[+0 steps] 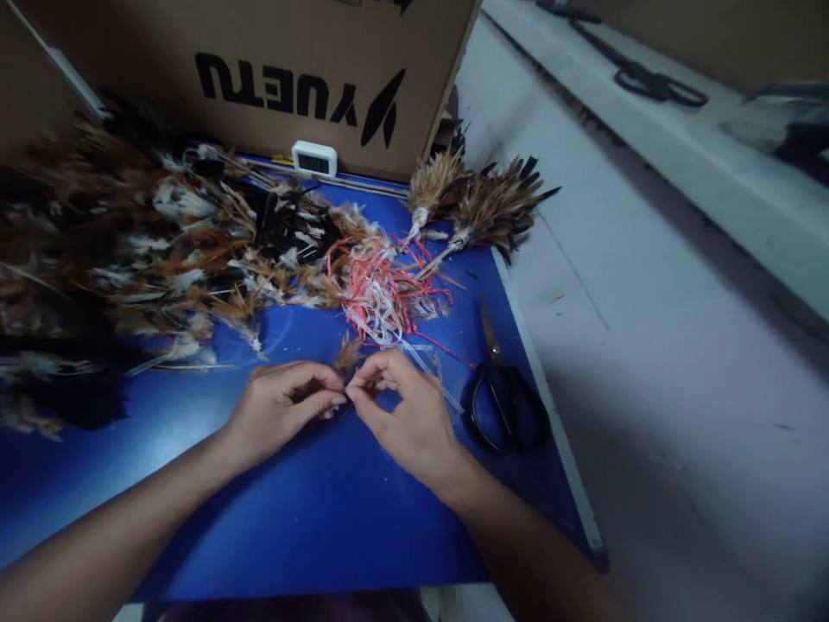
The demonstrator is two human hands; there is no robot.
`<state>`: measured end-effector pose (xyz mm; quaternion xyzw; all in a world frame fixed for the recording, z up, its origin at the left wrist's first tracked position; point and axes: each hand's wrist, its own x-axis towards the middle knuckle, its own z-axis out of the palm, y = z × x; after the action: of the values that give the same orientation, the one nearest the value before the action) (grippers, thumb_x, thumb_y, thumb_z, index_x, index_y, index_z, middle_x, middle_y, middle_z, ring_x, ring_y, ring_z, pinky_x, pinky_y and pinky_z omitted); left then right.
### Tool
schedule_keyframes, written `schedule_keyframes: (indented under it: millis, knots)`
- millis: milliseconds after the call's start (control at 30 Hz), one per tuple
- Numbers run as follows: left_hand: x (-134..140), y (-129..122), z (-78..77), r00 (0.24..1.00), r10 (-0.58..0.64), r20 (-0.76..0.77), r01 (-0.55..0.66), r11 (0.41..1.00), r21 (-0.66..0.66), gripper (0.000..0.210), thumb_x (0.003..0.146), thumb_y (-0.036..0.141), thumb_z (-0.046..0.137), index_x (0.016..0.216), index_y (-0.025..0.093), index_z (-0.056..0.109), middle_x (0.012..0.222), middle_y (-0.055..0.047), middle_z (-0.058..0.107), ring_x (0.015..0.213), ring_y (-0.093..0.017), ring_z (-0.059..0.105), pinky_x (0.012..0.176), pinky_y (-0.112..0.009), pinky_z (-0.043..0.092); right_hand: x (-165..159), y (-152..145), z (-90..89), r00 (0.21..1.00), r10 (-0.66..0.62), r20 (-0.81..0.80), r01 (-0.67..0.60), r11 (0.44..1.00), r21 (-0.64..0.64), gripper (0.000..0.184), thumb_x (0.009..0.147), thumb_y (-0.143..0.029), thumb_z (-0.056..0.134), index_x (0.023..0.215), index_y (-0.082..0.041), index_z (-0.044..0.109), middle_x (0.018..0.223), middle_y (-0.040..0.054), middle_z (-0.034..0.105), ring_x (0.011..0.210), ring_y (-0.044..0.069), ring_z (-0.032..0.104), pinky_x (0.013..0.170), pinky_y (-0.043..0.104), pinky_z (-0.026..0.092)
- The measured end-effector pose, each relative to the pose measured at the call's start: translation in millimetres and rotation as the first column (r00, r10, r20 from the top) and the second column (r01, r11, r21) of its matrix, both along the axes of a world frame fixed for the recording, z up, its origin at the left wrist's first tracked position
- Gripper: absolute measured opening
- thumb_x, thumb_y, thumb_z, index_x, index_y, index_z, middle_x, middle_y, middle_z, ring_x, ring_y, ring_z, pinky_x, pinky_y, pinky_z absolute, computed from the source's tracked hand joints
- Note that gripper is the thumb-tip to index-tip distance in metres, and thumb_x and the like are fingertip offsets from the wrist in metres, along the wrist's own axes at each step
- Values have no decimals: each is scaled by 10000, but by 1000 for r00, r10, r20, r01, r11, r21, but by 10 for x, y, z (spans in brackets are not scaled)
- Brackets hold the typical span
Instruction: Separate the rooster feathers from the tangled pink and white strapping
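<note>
Both hands meet over the blue table (pixel 311 527). My left hand (pixel 278 406) is closed in a pinch on a small brown feather tuft (pixel 348 354), whose tip shows just beyond the fingers. Close against it, my right hand (pixel 405 415) has thumb and forefinger pressed together; what they grip is too small to make out. Just past the hands lies a tangled heap of pink and white ties (pixel 379 302). Clear flat strips (pixel 433 376) lie beside my right hand. Black-handled scissors (pixel 502 397) rest to its right, blades pointing away from me.
A large pile of brown, black and white feathers (pixel 161 250) covers the far left. Two bound feather bunches (pixel 492 203) lie at the back right. Behind them stand a cardboard box (pixel 278 34) and a small white digital display (pixel 314 159). The table's right edge (pixel 550 406) runs past the scissors.
</note>
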<state>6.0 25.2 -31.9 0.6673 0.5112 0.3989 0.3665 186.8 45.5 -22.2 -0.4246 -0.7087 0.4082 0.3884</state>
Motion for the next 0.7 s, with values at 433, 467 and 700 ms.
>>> schedule_keyframes:
  millis: [433,467,700]
  knots:
    - [9,-67,24,967,102,-234,-35,962,271,67,798,196,666,853,216,698,759,-5,738,642,-134,682,614,-208,530,-84,-132,-34,995,-86,54,67,955,289,142,835,-108,562,820,-229,489,747,-3,636,691,130,627,673,260,519]
    - [13,-78,22,964,117,-239,-45,957,287,78,794,192,672,864,216,697,770,-6,740,644,-133,684,623,-209,535,-91,-141,-39,995,-88,54,67,948,310,155,837,-97,554,816,-230,478,744,0,635,694,133,629,671,265,520]
    - [32,-112,28,952,171,-254,-78,937,340,103,794,170,659,869,217,711,804,-18,750,661,-141,695,637,-216,558,-113,-200,-123,996,-22,85,-24,865,501,197,855,-45,511,815,-237,489,785,30,646,779,160,637,737,313,536]
